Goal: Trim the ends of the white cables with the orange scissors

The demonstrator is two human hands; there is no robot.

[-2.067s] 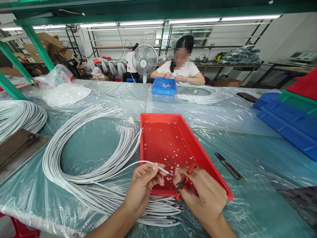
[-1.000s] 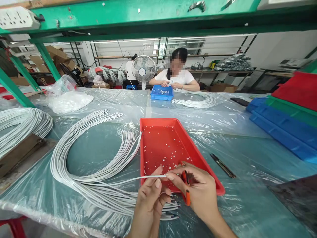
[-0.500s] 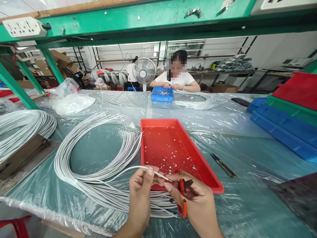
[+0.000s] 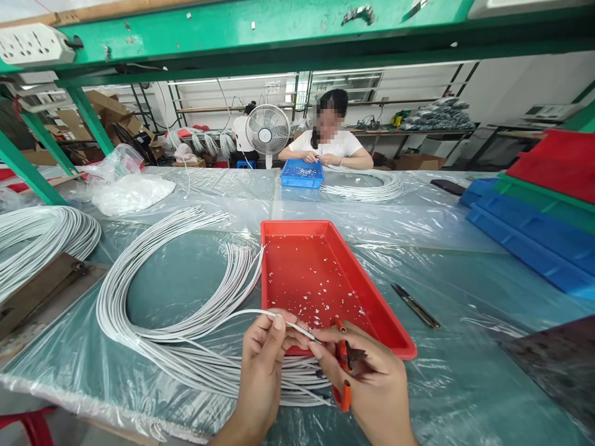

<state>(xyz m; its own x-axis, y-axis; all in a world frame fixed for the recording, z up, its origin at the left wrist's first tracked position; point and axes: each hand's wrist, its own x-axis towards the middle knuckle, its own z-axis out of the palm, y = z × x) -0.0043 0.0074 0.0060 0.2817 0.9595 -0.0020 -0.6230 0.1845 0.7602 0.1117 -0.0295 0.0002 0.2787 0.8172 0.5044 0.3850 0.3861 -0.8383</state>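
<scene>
My left hand (image 4: 264,347) pinches a white cable (image 4: 297,326) between thumb and fingers, a little way back from its end. Thin coloured wires, one of them green, show at the cable's tip, where the thumb and forefinger of my right hand (image 4: 372,371) close on them. Hooked in that same right hand is a pair of orange-handled cutters (image 4: 344,359), with the dark jaws pointing right, away from the cable. A bundle of white cables (image 4: 153,347) lies coiled to the left and under my hands. Just beyond is a red tray (image 4: 302,266) dotted with white scraps.
Right of the tray lies a pair of thread snips (image 4: 415,305). Stacked trays (image 4: 534,210) stand far right, another cable coil (image 4: 60,229) far left. Across the table a person (image 4: 325,142) works at a blue tray (image 4: 302,174). A green beam (image 4: 260,37) crosses overhead.
Coloured wires, including a green one, now show at the cable's tip, where mostly white sheath showed before. Both hands keep nearly the same place; the view has shifted slightly.
</scene>
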